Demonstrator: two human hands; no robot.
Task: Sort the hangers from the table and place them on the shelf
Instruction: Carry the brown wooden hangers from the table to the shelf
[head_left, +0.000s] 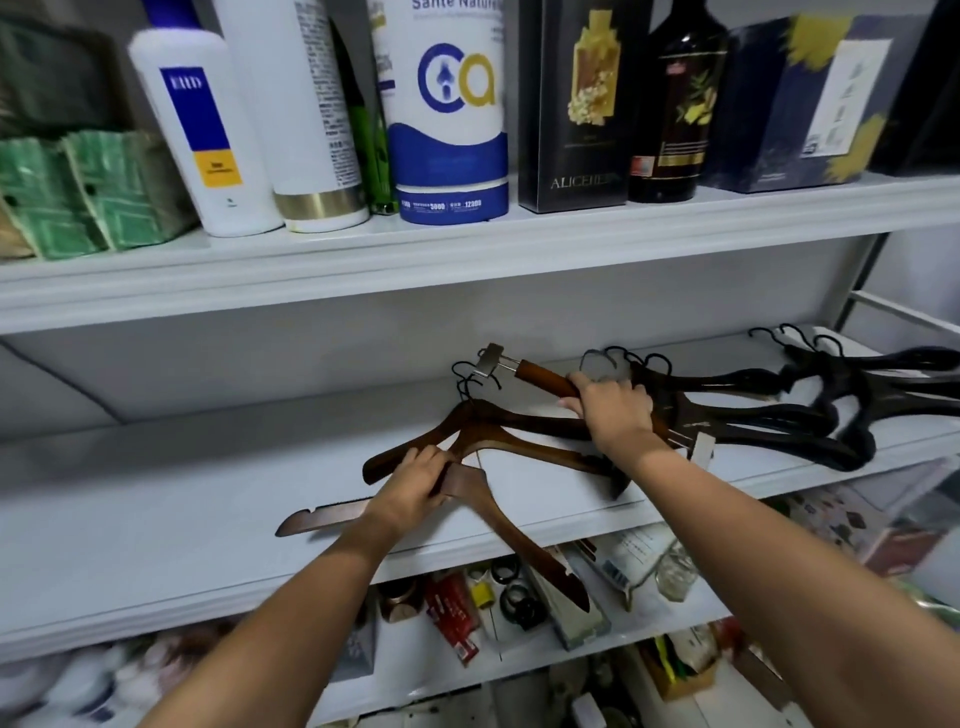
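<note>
2 bare hands reach onto the middle white shelf (182, 499), each gripping a brown wooden hanger. The left hand (415, 486) is clamped around the neck of a notched wooden hanger (498, 525) whose arms stick out past the shelf's front edge, 1 arm pointing left and the other slanting down to the right over the shelf below. The right hand (615, 410) is closed around the bar of a clip hanger (545, 376), which has a metal clip at its far left end and another near the wrist. Between the 2 hands, more brown wooden hangers (519, 436) lie flat on the shelf, overlapping, their dark hooks pointing toward the back wall. To the right, a pile of black hangers (810, 410) rests on the same shelf, spreading out to its right end, hooks also toward the back. On the shelf above stand a white bottle with a blue label (200, 135), a blue and white tub (449, 114), a black box (574, 104) and a dark bottle (675, 104). The lower shelf holds blurred small clutter.
</note>
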